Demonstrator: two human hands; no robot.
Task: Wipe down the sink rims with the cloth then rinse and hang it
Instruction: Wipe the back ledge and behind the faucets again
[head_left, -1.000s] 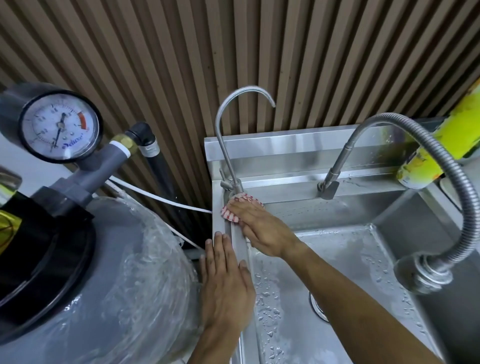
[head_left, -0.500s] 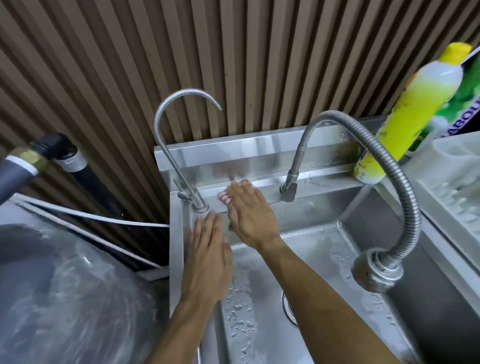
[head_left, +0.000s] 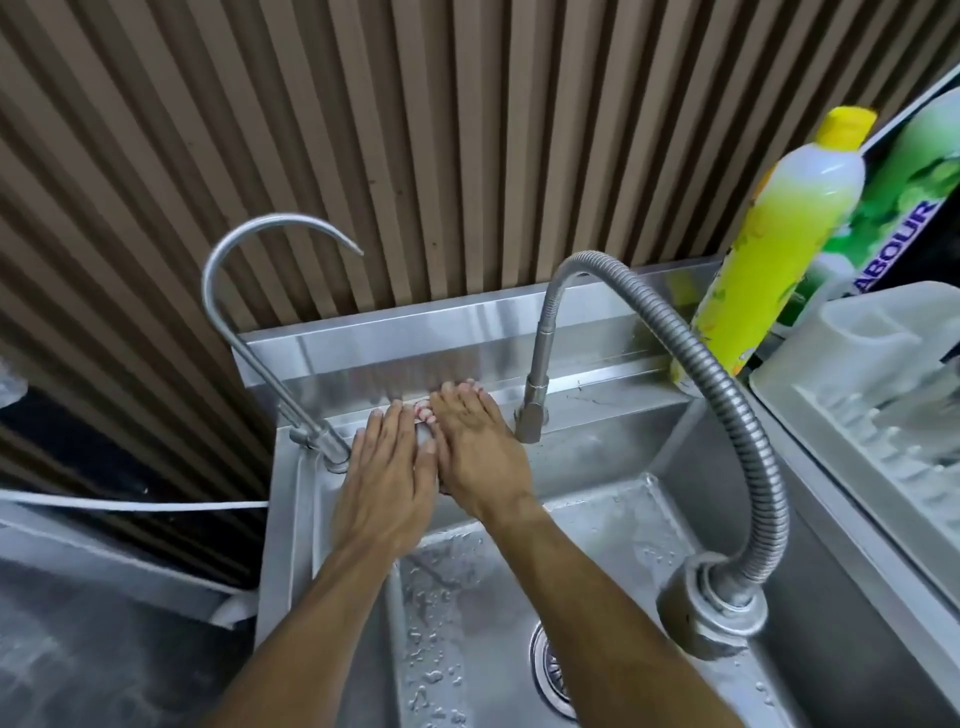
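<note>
Red-and-white striped cloth (head_left: 423, 413) lies pressed under the flat right hand (head_left: 475, 452) on the stainless steel sink rim (head_left: 597, 389); left hand (head_left: 387, 467) rests flat alongside.

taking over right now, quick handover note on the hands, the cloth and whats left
Left hand: open and flat, fingertips on the back rim beside the thin tap, holding nothing.
Right hand: open, straight fingers pressing the cloth onto the back rim, between the thin tap and the hose faucet. The cloth is mostly hidden under the hand.
Done: wiping has begun; how much rim is wiped cannot be told.
Left: finish the rims, rinse the cloth, hang it.
</note>
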